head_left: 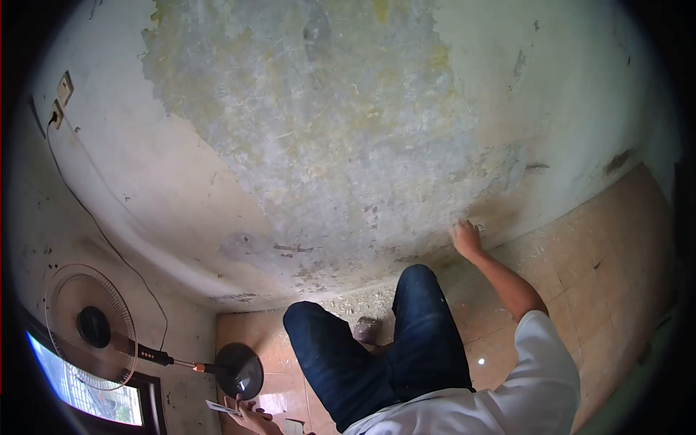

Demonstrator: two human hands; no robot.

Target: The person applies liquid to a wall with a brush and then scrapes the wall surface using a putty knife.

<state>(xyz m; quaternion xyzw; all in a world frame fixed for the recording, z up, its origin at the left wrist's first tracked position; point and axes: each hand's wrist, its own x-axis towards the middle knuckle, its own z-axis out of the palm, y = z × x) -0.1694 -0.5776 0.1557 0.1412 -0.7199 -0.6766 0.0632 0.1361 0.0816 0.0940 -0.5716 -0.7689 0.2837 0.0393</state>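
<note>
My right hand (465, 238) is at the lower part of the wall (348, 145), its fingers bent and close together against the surface. Whatever those fingers may hold is hidden. Low at the left, my left hand (251, 418) grips a flat pale scraper (220, 408), its blade pointing left, away from my body. Across the middle of the wall spreads a large bare grey patch with yellowish stains, edged by old whitish paint. Pale flakes (348, 301) lie along the foot of the wall, in front of my bent knees.
A standing fan (93, 326) with a round dark base (239, 371) is at the left, beside a window (94, 384). Its cord (109, 243) climbs to a wall socket (57, 114). Between my legs sits a dusty purplish thing (367, 330). Orange tiles (580, 290) cover the floor.
</note>
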